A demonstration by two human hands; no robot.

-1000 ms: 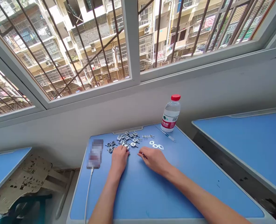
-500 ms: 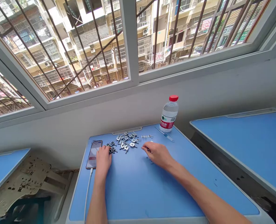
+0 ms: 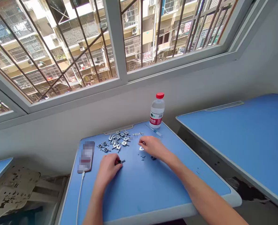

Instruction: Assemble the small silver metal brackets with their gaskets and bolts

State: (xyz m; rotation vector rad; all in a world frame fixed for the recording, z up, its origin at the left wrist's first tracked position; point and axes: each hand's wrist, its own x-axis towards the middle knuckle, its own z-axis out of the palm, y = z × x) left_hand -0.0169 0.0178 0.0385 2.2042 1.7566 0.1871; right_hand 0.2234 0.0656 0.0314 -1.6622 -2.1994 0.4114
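Observation:
A heap of small silver metal fittings (image 3: 116,140) lies at the far side of the blue desk (image 3: 139,184). My left hand (image 3: 108,168) rests on the desk nearer to me, fingers closed on one dark metal fitting (image 3: 119,161) pulled out of the heap. My right hand (image 3: 153,145) lies palm down to the right of the heap, fingers curled over small flat metal pieces (image 3: 141,148); a few tiny parts (image 3: 142,158) and a dark ring (image 3: 153,158) lie beside it.
A phone (image 3: 85,157) with a white cable (image 3: 79,193) lies at the desk's left. A water bottle with a red cap (image 3: 157,111) stands at the far right corner, a thin pen-like tool (image 3: 154,130) beside it. Another blue desk (image 3: 242,131) stands to the right.
My left hand drew back from near the phone toward me, bringing one fitting with it. My right hand stayed by the flat pieces. The camera shifted, so everything sits further left.

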